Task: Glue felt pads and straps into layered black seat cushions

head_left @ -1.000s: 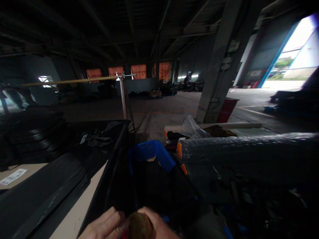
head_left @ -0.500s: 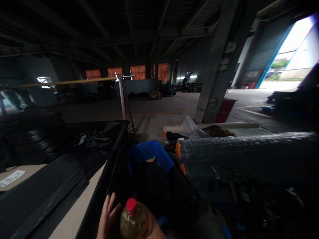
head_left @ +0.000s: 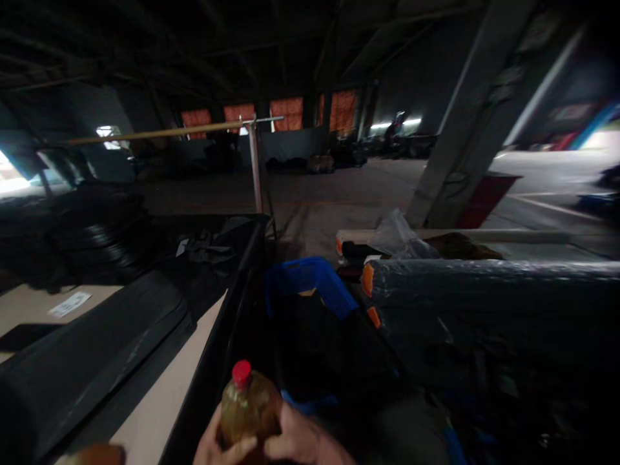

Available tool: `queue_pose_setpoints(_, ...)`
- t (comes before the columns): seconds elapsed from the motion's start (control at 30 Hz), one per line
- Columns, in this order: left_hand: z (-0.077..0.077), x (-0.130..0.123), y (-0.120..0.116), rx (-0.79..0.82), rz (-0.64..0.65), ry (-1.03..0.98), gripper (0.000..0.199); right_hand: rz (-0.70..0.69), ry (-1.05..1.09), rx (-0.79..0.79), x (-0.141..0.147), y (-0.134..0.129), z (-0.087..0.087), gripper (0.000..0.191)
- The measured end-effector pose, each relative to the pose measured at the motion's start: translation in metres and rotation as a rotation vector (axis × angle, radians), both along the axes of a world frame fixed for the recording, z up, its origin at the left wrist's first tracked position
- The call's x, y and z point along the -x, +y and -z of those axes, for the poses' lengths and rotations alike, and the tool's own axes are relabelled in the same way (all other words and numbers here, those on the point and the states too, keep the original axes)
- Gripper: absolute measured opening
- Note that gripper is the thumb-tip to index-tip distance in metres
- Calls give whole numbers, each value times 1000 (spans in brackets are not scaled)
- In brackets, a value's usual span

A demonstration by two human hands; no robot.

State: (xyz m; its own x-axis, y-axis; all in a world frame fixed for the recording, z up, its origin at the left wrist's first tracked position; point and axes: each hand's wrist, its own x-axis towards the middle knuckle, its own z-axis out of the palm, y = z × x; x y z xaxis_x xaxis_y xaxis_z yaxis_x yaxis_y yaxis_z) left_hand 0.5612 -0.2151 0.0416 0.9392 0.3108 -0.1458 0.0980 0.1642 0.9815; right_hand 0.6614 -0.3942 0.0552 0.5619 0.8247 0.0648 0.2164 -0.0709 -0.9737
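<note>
A clear plastic bottle with a red cap and yellowish-brown contents stands upright between my two hands at the bottom of the head view. My left hand wraps round its left side, thumb across the front. On its right side my right hand grips it, the thumb also at the front. The bottle's lower part is hidden by fingers and the frame's edge. To the left is a table with dark folded fabric on it; behind the bottle sits a blue plastic crate with dark material inside.
Plastic-wrapped dark rolls with orange ends lie at the right. A slanting pillar stands beyond them, beside a red box. A pole spans the table's far side. A blurred brown object shows at bottom left.
My left hand has closed on the bottle from an open, spread position beside it. The bottle sits slightly further left and higher in view, and the camera has turned left.
</note>
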Motion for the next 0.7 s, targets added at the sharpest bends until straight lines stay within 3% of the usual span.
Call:
queue_pose_setpoints(0.07, 12, 2, -1, 53, -68, -20, 79, -39, 21, 45, -17, -9, -3, 103)
queue_pose_setpoints(0.13, 23, 0, -1, 95, -56, -36, 79, 52, -56, 90, -36, -14, -13, 104)
queue_pose_setpoints(0.2, 36, -6, -1, 133, -69, -40, 80, 136, -172, 149, -52, -12, -30, 90)
queue_pose_setpoints(0.3, 55, -13, -2, 124, -98, -48, 81, 95, -328, 312, -56, 3, -59, 75)
queue_pose_setpoints(0.4, 76, -17, -4, 8, -112, -24, 79, 66, -523, 476, -47, 22, -70, 52)
queue_pose_setpoints(0.5, 96, -21, -4, -133, -105, 36, 77, 77, -596, 548, -43, 35, -58, 13)
queue_pose_setpoints(0.6, 108, -25, 0, -263, -51, 80, 78, 105, -571, 569, -44, 41, -32, 6)
queue_pose_setpoints(0.7, 109, -23, 4, -424, 3, 153, 98, 115, -573, 650, -50, 52, 0, 7)
